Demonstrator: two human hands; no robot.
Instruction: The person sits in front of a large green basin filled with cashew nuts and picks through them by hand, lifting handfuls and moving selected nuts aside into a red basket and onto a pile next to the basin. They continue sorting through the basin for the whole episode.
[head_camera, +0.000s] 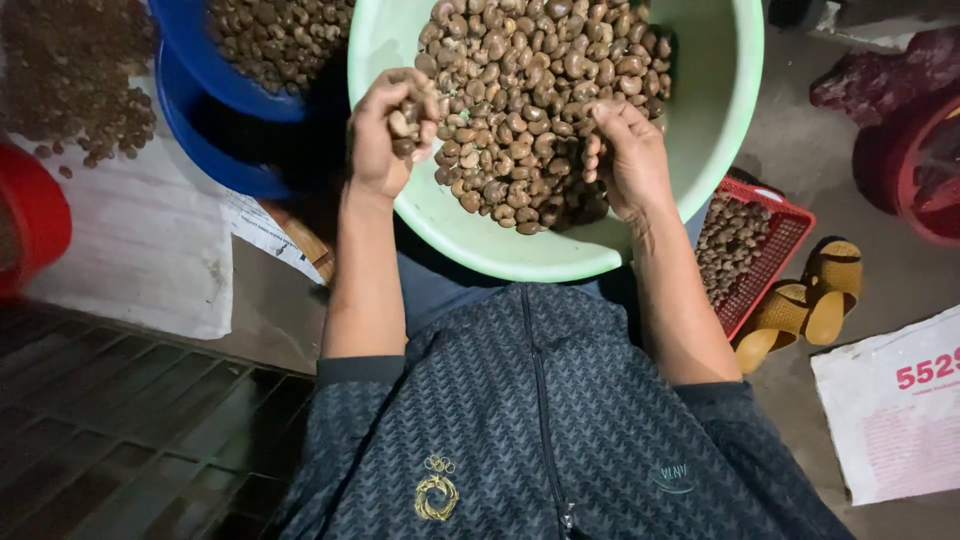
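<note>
Concrete floor (810, 150) carries a pale green basin (720, 110) heaped with brown nuts (530, 90), resting against the person's lap. Left hand (385, 135) hovers over the basin's near-left rim, fingers curled shut around a few nuts. Right hand (625, 160) rests on the pile by the near-right side, fingers loosely together, gripping nothing I can make out. Blue bowls (200, 60) at the far left and a red basket (755, 250) at the right already hold nuts; the basin remains well filled, so much sorting seems left.
</note>
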